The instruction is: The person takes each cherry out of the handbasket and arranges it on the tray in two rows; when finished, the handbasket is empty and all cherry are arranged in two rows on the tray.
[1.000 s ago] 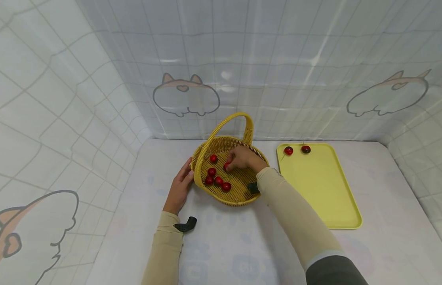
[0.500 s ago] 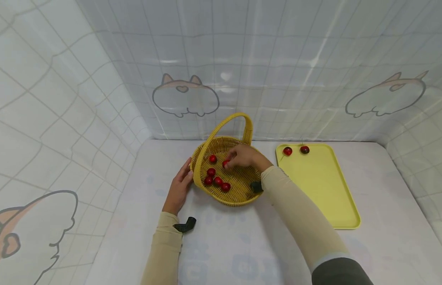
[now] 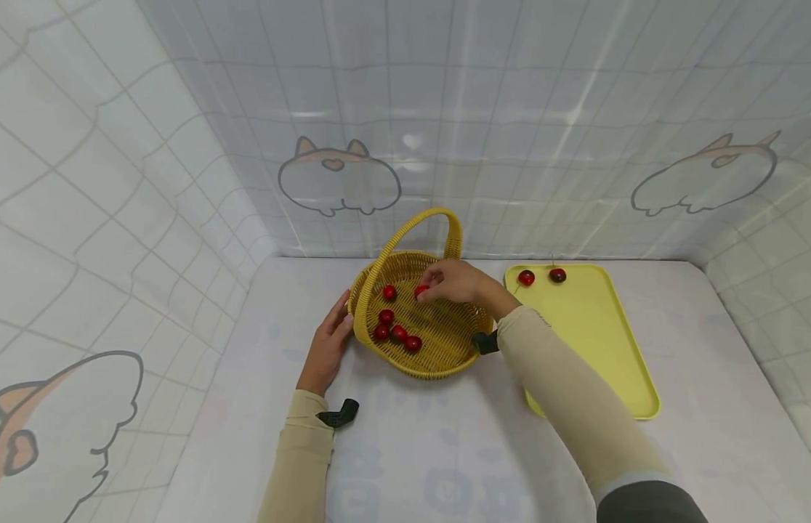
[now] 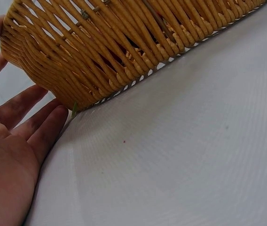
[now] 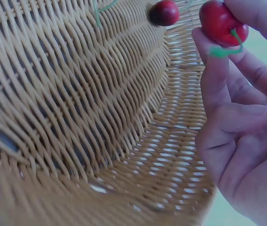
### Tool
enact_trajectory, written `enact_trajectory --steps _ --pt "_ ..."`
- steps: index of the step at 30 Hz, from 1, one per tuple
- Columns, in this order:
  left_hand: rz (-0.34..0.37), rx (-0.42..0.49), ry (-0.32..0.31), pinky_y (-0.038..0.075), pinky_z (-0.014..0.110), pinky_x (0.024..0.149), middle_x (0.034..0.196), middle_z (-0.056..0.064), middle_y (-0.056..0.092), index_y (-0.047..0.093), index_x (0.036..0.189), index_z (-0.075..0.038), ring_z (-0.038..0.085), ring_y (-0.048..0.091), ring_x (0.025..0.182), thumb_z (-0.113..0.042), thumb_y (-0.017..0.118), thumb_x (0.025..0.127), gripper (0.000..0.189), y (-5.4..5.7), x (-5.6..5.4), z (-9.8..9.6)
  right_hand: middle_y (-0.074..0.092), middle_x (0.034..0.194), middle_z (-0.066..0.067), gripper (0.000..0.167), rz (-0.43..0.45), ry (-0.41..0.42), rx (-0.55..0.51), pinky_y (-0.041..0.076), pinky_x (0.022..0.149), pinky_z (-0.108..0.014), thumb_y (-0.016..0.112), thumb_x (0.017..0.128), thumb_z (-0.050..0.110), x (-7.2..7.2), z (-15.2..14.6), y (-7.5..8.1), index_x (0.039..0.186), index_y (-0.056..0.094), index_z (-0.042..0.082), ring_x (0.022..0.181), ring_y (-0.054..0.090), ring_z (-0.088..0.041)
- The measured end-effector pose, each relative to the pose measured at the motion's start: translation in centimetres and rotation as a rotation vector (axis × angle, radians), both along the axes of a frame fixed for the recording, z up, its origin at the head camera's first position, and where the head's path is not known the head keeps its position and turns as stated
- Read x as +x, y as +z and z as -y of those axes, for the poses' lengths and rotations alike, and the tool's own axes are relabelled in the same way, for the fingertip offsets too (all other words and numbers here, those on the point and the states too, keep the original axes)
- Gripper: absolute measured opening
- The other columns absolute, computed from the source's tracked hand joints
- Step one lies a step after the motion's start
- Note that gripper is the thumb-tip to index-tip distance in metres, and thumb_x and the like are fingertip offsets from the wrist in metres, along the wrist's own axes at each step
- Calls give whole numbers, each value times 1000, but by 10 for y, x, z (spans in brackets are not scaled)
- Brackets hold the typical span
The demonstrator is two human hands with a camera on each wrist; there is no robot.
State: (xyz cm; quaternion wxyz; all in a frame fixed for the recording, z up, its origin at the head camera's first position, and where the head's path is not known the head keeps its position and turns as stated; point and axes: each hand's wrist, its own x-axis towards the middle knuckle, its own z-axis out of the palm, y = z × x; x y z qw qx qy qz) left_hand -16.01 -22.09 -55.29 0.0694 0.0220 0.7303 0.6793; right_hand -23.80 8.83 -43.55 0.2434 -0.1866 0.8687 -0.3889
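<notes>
A red cherry (image 5: 222, 23) with a green stem is pinched between the thumb and fingers of my right hand (image 3: 454, 281), over the inside of a yellow wicker basket (image 3: 448, 352). Several more cherries lie on the basket's floor, among them one cherry (image 3: 389, 293) near the back and one cherry (image 3: 413, 343) near the front. My left hand (image 3: 328, 345) rests against the basket's left side with its fingers extended; the left wrist view shows those fingertips (image 4: 58, 114) right at the woven wall.
To the right lies a yellow tray (image 3: 595, 341), partly behind my right sleeve. Two stemmed cherries sit in its far left part: a red cherry (image 3: 526, 277) and a darker cherry (image 3: 557, 275). The basket's tall handle (image 3: 405, 236) arches over it. A tiled-pattern wall covering (image 3: 510, 145) stands behind.
My right hand has lifted the pinched cherry and moved slightly right and back, its forearm now overlapping more of the tray. The left hand and basket hold nearly still.
</notes>
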Motion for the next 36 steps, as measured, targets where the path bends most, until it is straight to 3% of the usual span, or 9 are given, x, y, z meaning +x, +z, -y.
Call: enact_trajectory --steps 4,6,11,18,29,36 --pt "1 10 1 27 47 126 163 -3 40 39 155 -45 17 37 151 -52 57 101 57 -1 0 1 70 93 -9 31 13 -13 -50 49 78 -35 74 94 34 4 -9 6 119 70 14 87 63 -29" --pt "5 19 -1 27 47 126 162 -3 41 39 155 -44 17 37 151 -52 58 101 58 -1 0 1 72 100 -14 37 32 -23 -82 53 84 -41 72 96 34 6 -14 9 126 68 13 95 66 -36" --pt "15 31 1 26 46 126 163 -4 40 40 155 -45 17 37 151 -54 59 100 59 -2 -1 2 71 115 -13 39 55 -64 -142 51 98 -53 70 97 37 10 -25 15 129 68 15 109 64 -37" --pt "18 35 9 26 46 126 162 -5 41 41 154 -46 15 38 150 -58 60 97 61 -3 0 2 66 118 -6 31 36 -146 -200 52 96 -45 74 94 38 16 -40 21 118 71 20 112 59 -25" --pt "14 38 15 26 46 126 161 -3 42 41 154 -46 16 39 150 -56 60 98 59 -2 1 0 62 114 -14 34 112 -208 -380 55 99 -52 76 93 22 27 -64 20 117 60 5 107 66 -35" --pt "8 13 12 27 45 126 161 -4 43 41 153 -47 15 39 150 -57 59 98 59 -1 2 0 57 126 -14 41 136 -266 -405 59 95 -38 75 94 20 32 -88 20 129 61 5 105 70 -25"
